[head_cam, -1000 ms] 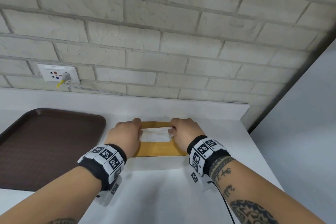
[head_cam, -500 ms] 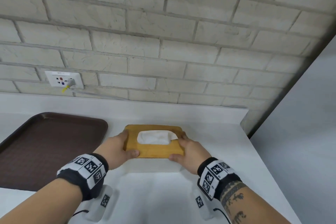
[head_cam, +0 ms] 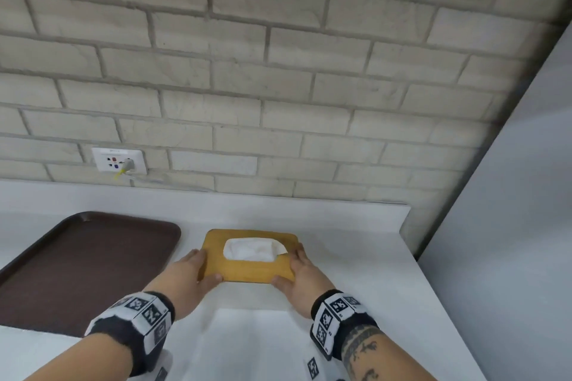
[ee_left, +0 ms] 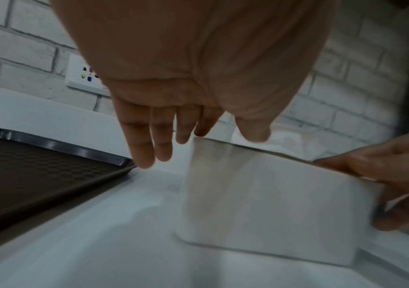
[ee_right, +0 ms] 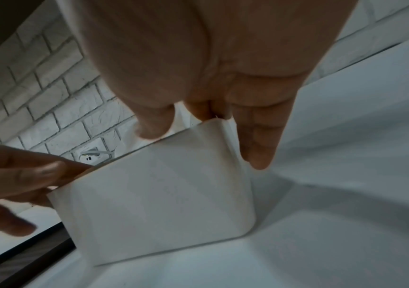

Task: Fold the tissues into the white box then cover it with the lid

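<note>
— How far along is it?

— Nearly finished, I'd judge. The flat yellow-brown wooden lid with the oval opening (head_cam: 247, 260) already sits on top of the rectangular white box (ee_left: 267, 196), and the white tissues (head_cam: 252, 249) show through that opening, tucked inside with only a small corner poking out toward 3 o'clock.

— And the hands?

— Both are at the box's near corners. The left hand (head_cam: 188, 275) is at 9 o'clock of the lid, thumb across its near edge, fingers down the side. The right hand (head_cam: 297, 277) mirrors it at 3 o'clock. Each grip is a light one — fingers fairly straight, pressing or steadying rather than wrapped round anything.

— Where does the box stand?

— On the white counter (head_cam: 356, 257), close to the brick wall at 12 o'clock, just beside the dark brown plastic tray (head_cam: 77, 257) at 9 o'clock.

— What's left?

— Probably only seating the lid squarely and letting go. Whether it sits fully flush — I cannot tell.
</note>
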`<state>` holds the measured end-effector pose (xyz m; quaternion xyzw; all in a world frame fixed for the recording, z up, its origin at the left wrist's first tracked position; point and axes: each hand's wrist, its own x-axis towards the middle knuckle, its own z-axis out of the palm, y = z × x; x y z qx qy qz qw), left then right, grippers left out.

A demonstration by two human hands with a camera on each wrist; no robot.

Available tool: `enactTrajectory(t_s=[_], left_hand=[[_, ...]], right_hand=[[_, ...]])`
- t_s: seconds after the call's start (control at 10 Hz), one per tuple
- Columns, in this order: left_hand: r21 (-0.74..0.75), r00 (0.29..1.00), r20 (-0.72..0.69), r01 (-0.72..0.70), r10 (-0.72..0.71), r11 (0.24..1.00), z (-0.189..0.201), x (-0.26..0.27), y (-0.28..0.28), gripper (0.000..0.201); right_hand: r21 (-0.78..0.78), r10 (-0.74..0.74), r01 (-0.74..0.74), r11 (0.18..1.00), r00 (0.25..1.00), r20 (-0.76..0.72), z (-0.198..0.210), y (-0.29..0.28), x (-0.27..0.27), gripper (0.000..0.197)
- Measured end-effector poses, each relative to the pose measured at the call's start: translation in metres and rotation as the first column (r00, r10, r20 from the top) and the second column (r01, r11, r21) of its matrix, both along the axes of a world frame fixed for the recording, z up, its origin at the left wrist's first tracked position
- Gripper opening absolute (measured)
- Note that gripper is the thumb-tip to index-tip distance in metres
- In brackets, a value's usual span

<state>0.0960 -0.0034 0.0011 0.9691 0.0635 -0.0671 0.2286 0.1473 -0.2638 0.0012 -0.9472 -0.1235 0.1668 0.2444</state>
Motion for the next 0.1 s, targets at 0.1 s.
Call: enactTrajectory(t_s=[0.1], left_hand=[[0.0,0.996,0.081,-0.04,0.039,0.999,0.0027,-0.0495,-0.0018,0.056]], right_hand=[[0.11,-0.081,0.081,0.991,0.997,-0.006,-0.0002,-0.0178,-0.0208,0.078]])
